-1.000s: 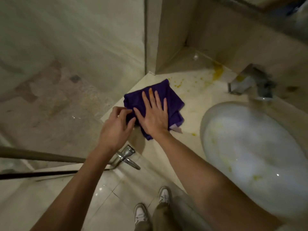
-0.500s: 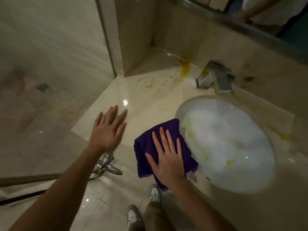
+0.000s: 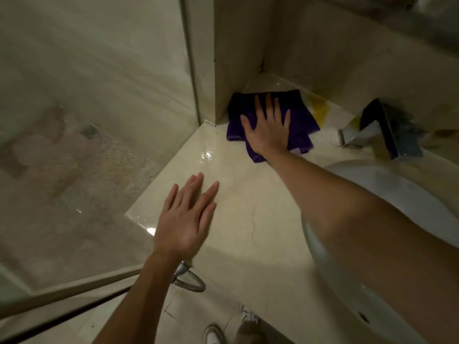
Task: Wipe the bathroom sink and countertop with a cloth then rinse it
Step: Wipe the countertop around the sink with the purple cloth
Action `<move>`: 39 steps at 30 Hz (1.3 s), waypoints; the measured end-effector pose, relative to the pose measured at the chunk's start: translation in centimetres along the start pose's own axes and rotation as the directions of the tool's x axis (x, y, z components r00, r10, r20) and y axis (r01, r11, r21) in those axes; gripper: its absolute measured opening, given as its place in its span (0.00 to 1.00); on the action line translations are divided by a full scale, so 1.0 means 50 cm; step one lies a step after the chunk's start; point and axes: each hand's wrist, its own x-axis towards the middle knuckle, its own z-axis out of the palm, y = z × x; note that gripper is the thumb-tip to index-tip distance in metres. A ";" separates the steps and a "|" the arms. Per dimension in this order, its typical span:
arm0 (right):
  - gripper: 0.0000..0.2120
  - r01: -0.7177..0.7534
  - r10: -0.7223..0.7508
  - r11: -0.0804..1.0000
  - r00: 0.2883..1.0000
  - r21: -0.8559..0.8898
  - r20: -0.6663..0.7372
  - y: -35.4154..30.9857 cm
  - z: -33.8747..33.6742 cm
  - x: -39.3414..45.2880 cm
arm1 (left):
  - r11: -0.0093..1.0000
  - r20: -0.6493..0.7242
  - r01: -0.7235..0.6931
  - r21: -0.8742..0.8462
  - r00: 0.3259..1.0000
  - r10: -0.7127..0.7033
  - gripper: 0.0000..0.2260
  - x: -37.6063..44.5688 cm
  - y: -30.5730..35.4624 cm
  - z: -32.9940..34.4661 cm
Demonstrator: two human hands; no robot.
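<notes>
Cloth, folded purple microfibre (image 3: 301, 115), lies flat under our right hand (image 3: 269, 129), fingers (image 3: 258, 105) straight, in the glossy cream bench's (image 3: 248, 207) far corner; yellow stains (image 3: 320, 111) sit just right; left hand (image 3: 185, 219) rests open, nearer us.

Purple cloth (image 3: 301, 115): folded, rumpled, flat under right hand (image 3: 269, 127) in back corner of countertop (image 3: 248, 207). Countertop: cream, glossy, wet sheen, yellow stain just right of cloth. Sink (image 3: 409, 194): white oval basin, right of the hand.
</notes>
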 end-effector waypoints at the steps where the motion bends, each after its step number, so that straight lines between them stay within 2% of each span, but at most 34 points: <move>1: 0.35 0.018 -0.018 1.000 1.000 -0.012 0.004 -0.001 0.000 -0.010 | 1.000 -0.004 0.003 0.002 1.000 -0.003 0.22 0.000 -0.002 0.001; 4: 0.35 0.081 -0.081 0.997 0.997 -0.020 0.015 -0.006 -0.001 -0.105 | 0.997 -0.009 0.048 -0.057 0.999 -0.049 0.24 0.001 0.003 -0.002; 7: 0.35 0.151 -0.151 0.988 0.988 -0.017 0.017 -0.031 0.003 -0.275 | 0.982 -0.068 0.126 -0.141 0.988 -0.137 0.24 -0.003 0.013 -0.010; 10: 0.35 0.221 -0.219 0.975 0.973 -0.021 0.079 -0.068 0.014 -0.440 | 0.989 -0.114 0.082 -0.124 0.989 -0.097 0.25 -0.013 0.013 -0.013; 12: 0.34 0.207 -0.205 0.978 0.975 -0.011 0.088 -0.083 0.016 -0.472 | 0.985 -0.118 0.080 -0.152 0.988 -0.098 0.26 -0.014 0.011 -0.018; 16: 0.31 0.253 -0.252 0.968 0.966 -0.001 0.052 -0.093 0.014 -0.422 | 0.987 -0.139 0.110 -0.117 0.982 -0.126 0.25 -0.012 0.006 -0.012; 20: 0.30 0.338 -0.338 0.941 0.940 0.006 0.036 -0.125 0.021 -0.278 | 0.968 -0.172 0.191 -0.164 0.961 -0.218 0.25 -0.006 0.009 -0.009; 23: 0.30 0.362 -0.362 0.932 0.932 0.015 0.036 -0.144 0.024 -0.170 | 0.973 -0.164 0.181 -0.143 0.965 -0.204 0.25 -0.006 0.014 -0.012; 27: 0.30 0.408 -0.408 0.913 0.913 0.005 -0.009 -0.141 0.041 -0.153 | 0.977 -0.169 0.169 -0.131 0.967 -0.190 0.25 0.000 0.003 -0.009; 31: 0.31 0.373 -0.373 0.928 0.928 0.006 -0.006 -0.100 0.034 -0.199 | 0.977 -0.162 0.174 -0.120 0.968 -0.192 0.24 -0.003 0.000 -0.006; 36: 0.31 0.177 -0.177 0.984 0.983 -0.004 -0.042 0.011 0.012 -0.376 | 0.991 -0.083 0.126 0.037 0.989 -0.122 0.26 -0.003 0.001 -0.004; 39: 0.32 0.143 -0.144 0.990 0.990 -0.002 -0.010 0.040 0.005 -0.429 | 0.992 -0.044 0.106 0.070 0.994 -0.103 0.26 -0.008 0.023 -0.009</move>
